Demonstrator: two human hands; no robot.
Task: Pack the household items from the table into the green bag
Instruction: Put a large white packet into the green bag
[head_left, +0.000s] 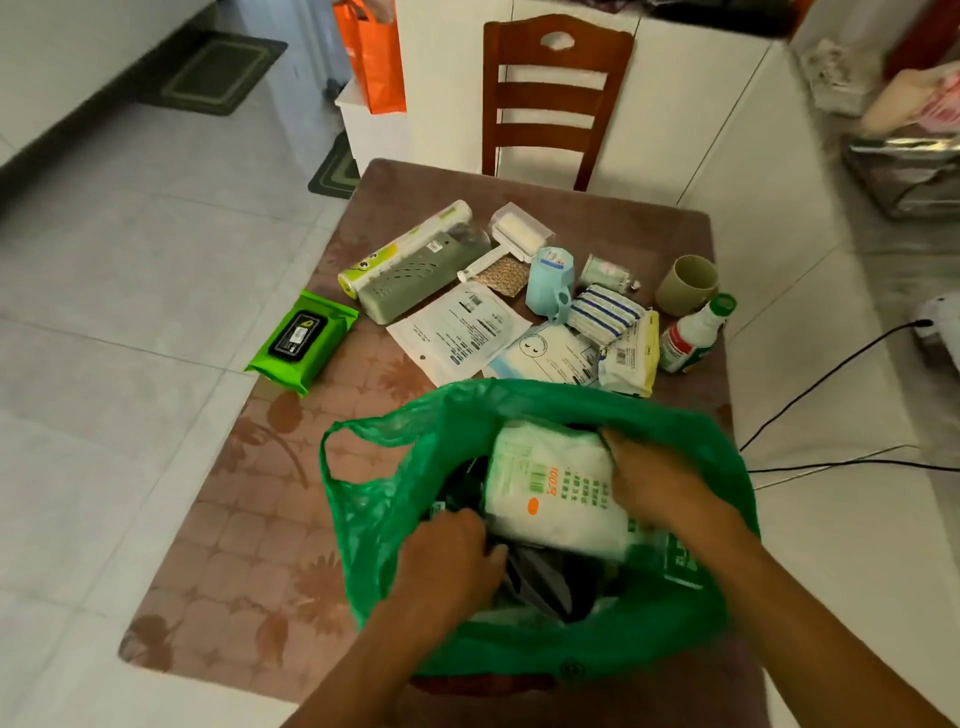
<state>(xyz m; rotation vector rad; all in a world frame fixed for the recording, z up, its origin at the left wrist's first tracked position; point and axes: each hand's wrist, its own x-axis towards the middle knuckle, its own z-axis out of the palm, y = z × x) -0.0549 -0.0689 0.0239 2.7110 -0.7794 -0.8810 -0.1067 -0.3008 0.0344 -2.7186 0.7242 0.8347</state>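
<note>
The green plastic bag (670, 639) lies open on the near part of the table (249, 545). Both hands are inside its mouth. My right hand (654, 480) grips the right edge of a white soft pack (550, 493) with green print and an orange dot, which lies in the bag. My left hand (447, 556) is curled around dark items at the bag's left inner side. Beyond the bag lie a green wipes pack (301, 340), a grey-green perforated case (410, 278), a white flat pouch (460, 330), a blue dispenser (548, 283) and a white bottle (693, 335).
A beige cup (685, 286), a lint roller in a clear case (519, 231), striped cloths (602, 312) and a yellow-edged pack (628, 356) lie at the table's far right. A wooden chair (550, 98) stands behind the table. A black cable (821, 384) runs across the floor at right.
</note>
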